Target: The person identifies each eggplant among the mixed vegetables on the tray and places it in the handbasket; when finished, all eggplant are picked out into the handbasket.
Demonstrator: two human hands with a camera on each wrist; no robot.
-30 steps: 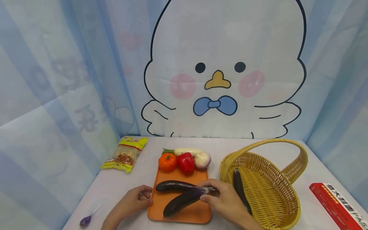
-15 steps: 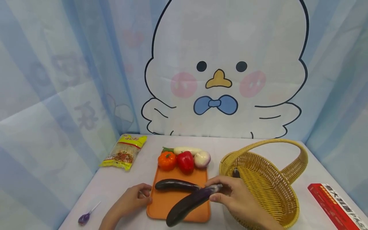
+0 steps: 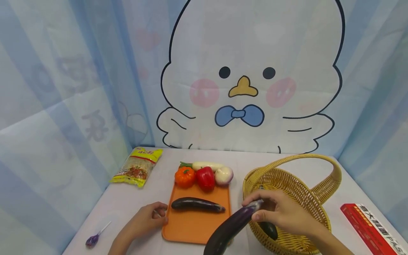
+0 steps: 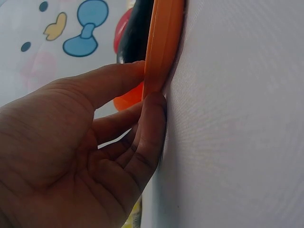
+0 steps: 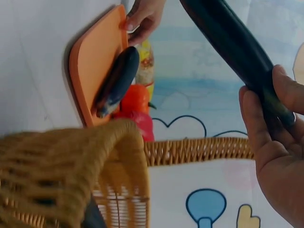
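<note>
My right hand (image 3: 283, 212) grips an eggplant (image 3: 230, 228) by its stem end, over the near-left rim of the wicker basket (image 3: 294, 177). The eggplant's other end points down-left, past the bottom of the head view. Inside the basket another eggplant (image 3: 269, 230) is partly hidden by my hand. At the left, my left hand (image 3: 148, 220) pinches the edge of the orange tray (image 3: 186, 232), thumb at the rim and fingers low, as the left wrist view shows. One eggplant (image 3: 197, 204) lies across the tray.
At the tray's far end sit an orange pepper (image 3: 185, 177), a red pepper (image 3: 205, 179), a white-purple round vegetable (image 3: 224, 176) and a white radish (image 3: 207, 165). Left are a yellow food bag (image 3: 138, 166) and a lollipop (image 3: 93, 241). A red box (image 3: 371, 226) lies right.
My right hand has lifted one eggplant off the tray and carried it right, to the basket's rim. My left hand has stayed at the tray's edge.
</note>
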